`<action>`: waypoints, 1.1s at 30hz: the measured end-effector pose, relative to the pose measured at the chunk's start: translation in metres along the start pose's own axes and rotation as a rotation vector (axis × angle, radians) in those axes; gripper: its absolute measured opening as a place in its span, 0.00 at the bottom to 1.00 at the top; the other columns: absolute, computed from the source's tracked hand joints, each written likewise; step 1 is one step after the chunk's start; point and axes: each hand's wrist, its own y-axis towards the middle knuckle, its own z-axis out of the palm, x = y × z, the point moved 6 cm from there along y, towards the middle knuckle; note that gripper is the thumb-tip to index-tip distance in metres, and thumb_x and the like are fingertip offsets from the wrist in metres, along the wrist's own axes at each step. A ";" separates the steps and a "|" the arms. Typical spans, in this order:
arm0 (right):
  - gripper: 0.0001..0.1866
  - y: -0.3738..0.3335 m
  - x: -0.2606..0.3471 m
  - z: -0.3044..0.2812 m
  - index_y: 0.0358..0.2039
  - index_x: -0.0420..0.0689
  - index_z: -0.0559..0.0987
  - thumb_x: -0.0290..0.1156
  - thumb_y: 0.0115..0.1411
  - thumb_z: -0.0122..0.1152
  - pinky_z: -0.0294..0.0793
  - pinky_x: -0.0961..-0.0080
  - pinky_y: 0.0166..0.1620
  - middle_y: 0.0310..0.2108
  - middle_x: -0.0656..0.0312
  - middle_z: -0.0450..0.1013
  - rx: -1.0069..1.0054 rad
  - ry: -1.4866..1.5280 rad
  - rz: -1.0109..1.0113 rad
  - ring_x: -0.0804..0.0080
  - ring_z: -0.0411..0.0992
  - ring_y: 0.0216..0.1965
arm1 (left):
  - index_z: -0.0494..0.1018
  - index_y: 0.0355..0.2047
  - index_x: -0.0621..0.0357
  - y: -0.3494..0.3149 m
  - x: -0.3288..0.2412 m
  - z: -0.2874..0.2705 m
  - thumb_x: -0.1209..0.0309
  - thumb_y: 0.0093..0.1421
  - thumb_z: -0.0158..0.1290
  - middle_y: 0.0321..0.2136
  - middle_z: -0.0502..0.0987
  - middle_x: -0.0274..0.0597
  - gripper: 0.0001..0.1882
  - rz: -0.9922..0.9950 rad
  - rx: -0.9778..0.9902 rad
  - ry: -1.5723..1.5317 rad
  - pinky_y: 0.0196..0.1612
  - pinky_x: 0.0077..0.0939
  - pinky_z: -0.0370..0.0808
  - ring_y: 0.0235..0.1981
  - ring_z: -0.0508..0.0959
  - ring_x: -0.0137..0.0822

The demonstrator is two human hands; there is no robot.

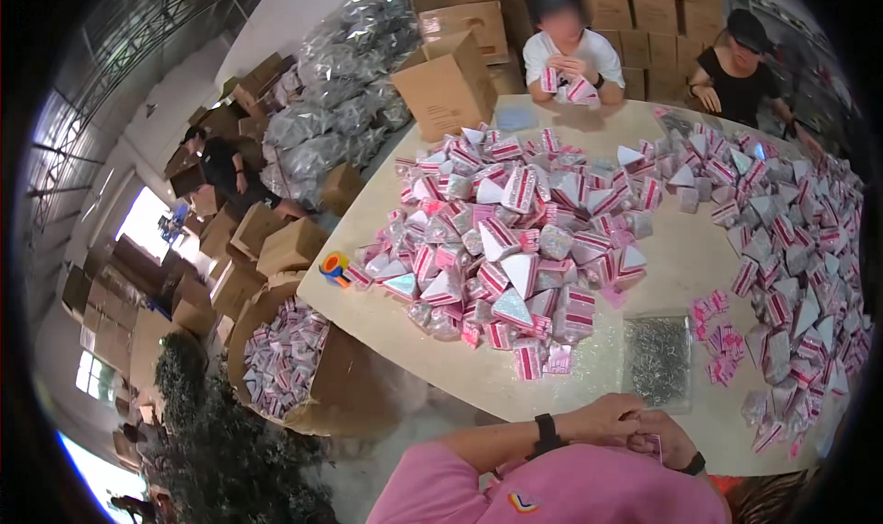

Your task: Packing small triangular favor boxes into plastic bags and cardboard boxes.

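Observation:
My left hand (pixel 602 417) and my right hand (pixel 670 437) meet close to my chest at the table's near edge. Fingers of both are closed and pressed together; whatever they pinch is small and mostly hidden. Just beyond them lies a clear bag (pixel 656 363) of small dark metallic pieces. To its right is a loose scatter of pink printed cards (pixel 723 351). A large heap of clear-wrapped, wedge-shaped packs (pixel 515 248) with pink-and-white striped labels covers the middle of the table, and a second heap (pixel 800 276) runs along the right side.
An orange-and-blue tape dispenser (pixel 335 268) sits at the table's (pixel 441 377) left edge. Below it, an open carton (pixel 354 386) holds more packs. Two people (pixel 572 55) (pixel 750 73) work across the table. Another person (pixel 225 170) stands among cartons at left, near bulging clear bags (pixel 336 92).

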 end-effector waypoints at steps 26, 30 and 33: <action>0.08 -0.005 0.011 0.017 0.26 0.39 0.69 0.27 0.61 0.50 0.54 0.84 0.19 0.18 0.64 0.62 -0.049 0.013 -0.057 0.81 0.58 0.16 | 0.65 0.24 0.66 -0.001 0.008 -0.011 0.73 0.54 0.49 0.21 0.65 0.47 0.07 0.077 -0.043 0.044 0.28 0.31 0.66 0.23 0.66 0.37; 0.12 -0.020 0.018 0.016 0.26 0.41 0.70 0.34 0.63 0.50 0.53 0.87 0.17 0.18 0.67 0.62 0.017 -0.105 -0.160 0.84 0.55 0.15 | 0.66 0.24 0.64 0.009 -0.016 -0.022 0.74 0.53 0.50 0.22 0.66 0.45 0.06 0.131 -0.111 0.123 0.28 0.28 0.66 0.23 0.67 0.36; 0.14 -0.011 0.026 -0.003 0.33 0.39 0.73 0.38 0.63 0.50 0.61 0.85 0.23 0.21 0.67 0.66 -0.020 -0.245 -0.267 0.82 0.61 0.20 | 0.68 0.25 0.64 0.019 -0.013 -0.028 0.77 0.53 0.51 0.23 0.69 0.42 0.04 0.136 -0.088 0.096 0.30 0.26 0.68 0.25 0.70 0.34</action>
